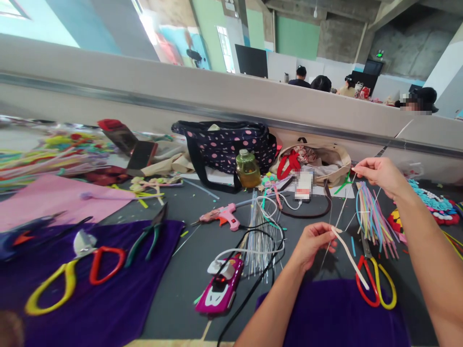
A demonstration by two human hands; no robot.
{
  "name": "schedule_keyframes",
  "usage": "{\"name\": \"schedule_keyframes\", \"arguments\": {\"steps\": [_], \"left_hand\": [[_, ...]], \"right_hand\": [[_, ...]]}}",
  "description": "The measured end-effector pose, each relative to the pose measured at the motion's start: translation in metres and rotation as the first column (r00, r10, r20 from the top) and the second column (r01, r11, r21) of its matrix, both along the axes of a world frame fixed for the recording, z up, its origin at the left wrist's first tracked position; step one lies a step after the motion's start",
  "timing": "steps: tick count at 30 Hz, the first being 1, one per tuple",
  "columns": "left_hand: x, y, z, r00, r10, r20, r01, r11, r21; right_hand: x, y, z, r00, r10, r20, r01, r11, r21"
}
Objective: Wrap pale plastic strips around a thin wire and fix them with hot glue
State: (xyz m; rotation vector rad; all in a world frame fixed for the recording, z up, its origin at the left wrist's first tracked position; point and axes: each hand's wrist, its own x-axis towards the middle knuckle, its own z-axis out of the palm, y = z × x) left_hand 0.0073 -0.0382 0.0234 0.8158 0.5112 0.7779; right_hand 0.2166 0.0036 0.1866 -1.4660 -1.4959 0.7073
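My left hand [316,243] is closed in a pinch on a cream pipe cleaner [351,259], whose fuzzy length slants down to the right. Higher up, my right hand [379,176] pinches the end of a thin pale wire [342,207] that runs down to my left fingertips. Other thin strands cross between the hands; where each begins is too fine to tell. Beyond the strands lies a bundle of pastel pipe cleaners [376,219]. Under my hands, scissors [368,260] with one red and one yellow handle rest partly on a dark purple cloth [336,308].
Left of my hands are a magenta power strip [220,289] with cables, a bundle of thin wires [258,241] and a pink glue gun [226,216]. Pliers [154,233] and more scissors [70,282] lie farther left. A patterned bag [227,144] and bottle [248,169] stand by the partition [217,96].
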Motion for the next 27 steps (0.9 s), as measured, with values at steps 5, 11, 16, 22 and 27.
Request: {"name": "schedule_keyframes", "arguments": {"steps": [5, 11, 16, 22, 27], "left_hand": [[0.0008, 0.0002, -0.0003, 0.999, 0.044, -0.013, -0.044, 0.999, -0.003], [0.0015, -0.0006, 0.0007, 0.996, 0.090, -0.002, -0.090, 0.996, -0.002], [0.0013, -0.0014, 0.0017, 0.997, 0.078, 0.027, -0.079, 0.997, 0.018], [0.0038, -0.0048, 0.0025, 0.986, 0.169, -0.007, -0.169, 0.985, 0.043], [0.0062, -0.0067, 0.0021, 0.972, 0.233, -0.039, -0.229, 0.970, 0.087]], "right_hand": [[-0.0015, -0.0005, 0.0019, 1.000, 0.012, 0.007, -0.012, 1.000, -0.026], [-0.0049, -0.0006, 0.0033, 1.000, 0.019, 0.002, -0.019, 0.999, -0.028], [-0.0061, 0.0015, 0.0023, 1.000, 0.003, 0.015, -0.002, 1.000, -0.026], [-0.0071, 0.0013, 0.0026, 0.999, -0.009, 0.050, 0.010, 1.000, -0.015], [-0.0090, -0.0003, 0.0003, 0.997, -0.043, 0.061, 0.043, 0.999, -0.002]]}}
